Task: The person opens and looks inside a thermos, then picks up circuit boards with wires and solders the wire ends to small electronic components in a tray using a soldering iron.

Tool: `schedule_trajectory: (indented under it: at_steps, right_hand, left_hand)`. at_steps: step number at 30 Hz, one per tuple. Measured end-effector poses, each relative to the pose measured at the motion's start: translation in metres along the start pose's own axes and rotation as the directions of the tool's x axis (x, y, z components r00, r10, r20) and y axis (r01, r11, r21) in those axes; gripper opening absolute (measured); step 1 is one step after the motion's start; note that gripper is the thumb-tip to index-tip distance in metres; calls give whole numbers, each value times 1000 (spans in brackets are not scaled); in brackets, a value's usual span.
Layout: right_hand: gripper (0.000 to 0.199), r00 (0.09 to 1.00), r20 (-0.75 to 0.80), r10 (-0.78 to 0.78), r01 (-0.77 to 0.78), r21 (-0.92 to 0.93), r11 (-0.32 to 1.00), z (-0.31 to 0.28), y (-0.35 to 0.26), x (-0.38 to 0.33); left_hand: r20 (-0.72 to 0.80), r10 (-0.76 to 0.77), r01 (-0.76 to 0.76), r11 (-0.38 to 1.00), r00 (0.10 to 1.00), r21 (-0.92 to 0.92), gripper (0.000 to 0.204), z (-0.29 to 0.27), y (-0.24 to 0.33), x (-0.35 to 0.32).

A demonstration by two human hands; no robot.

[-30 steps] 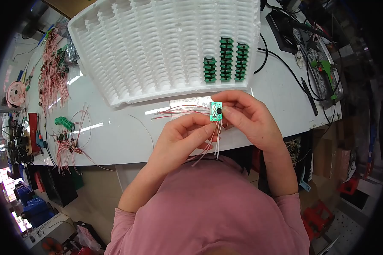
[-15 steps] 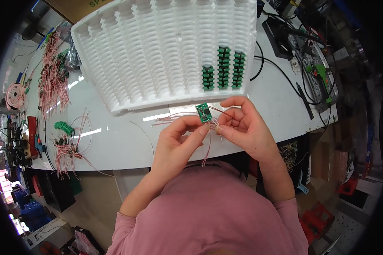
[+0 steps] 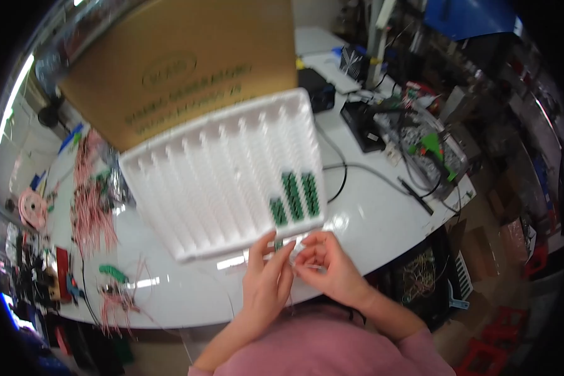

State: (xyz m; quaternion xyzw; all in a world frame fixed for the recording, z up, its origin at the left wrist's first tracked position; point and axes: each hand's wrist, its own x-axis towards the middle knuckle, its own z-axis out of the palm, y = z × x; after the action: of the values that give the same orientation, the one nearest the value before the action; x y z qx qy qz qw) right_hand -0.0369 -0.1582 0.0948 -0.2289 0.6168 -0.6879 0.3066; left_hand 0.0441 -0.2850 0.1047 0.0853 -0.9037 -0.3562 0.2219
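Note:
Between the fingers of my left hand [image 3: 264, 283] a small green circuit board [image 3: 279, 245] shows, mostly covered and blurred. My right hand [image 3: 333, 271] is close beside it, thumb and fingers pinched on thin pale wires [image 3: 313, 267]. Both hands are above the table's front edge, just below a white foam tray [image 3: 200, 188]. Rows of green circuit boards [image 3: 292, 197] stand in the slots on the tray's right side; its other slots show white.
A large cardboard box [image 3: 188, 56] stands behind the tray. Pink wire bundles [image 3: 94, 213] and a green coil [image 3: 113, 273] lie at left. To the right are black cables, a black pen-shaped tool [image 3: 416, 196] and a cluttered tray with a green object [image 3: 433, 149].
The view has tilted up, bringing the cardboard box into sight and the tray lower. My hands have drawn closer together, and the board between them is now more hidden.

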Motion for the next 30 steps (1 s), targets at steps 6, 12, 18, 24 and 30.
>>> schedule_trajectory:
  at_steps: [6, 12, 18, 24, 30]
  right_hand:
    - [40, 999, -20, -48, 48, 26, 998, -5, -4, -22]
    - [55, 951, -43, -305, 290, -208, 934, -22, -9, -9]
    - [21, 968, 61, -242, 250, -229, 941, -26, 8, -4]
    - [13, 994, -54, -94, 102, 181, 978, -11, 17, -6]
    - [16, 970, 83, -231, 243, -198, 950, -5, 12, -4]
  left_hand:
    - [127, 12, -4, 998, 992, -61, 28, 4, 1, -16]
    - [438, -339, 553, 561, 832, -616, 33, 1, 1, -5]
    - [478, -340, 586, 499, 810, -638, 21, -10, 7, 7]
    - [543, -343, 640, 328, 766, -695, 19, -14, -1, -4]
    - [478, -336, 579, 351, 811, -736, 19, -16, -3, -19]
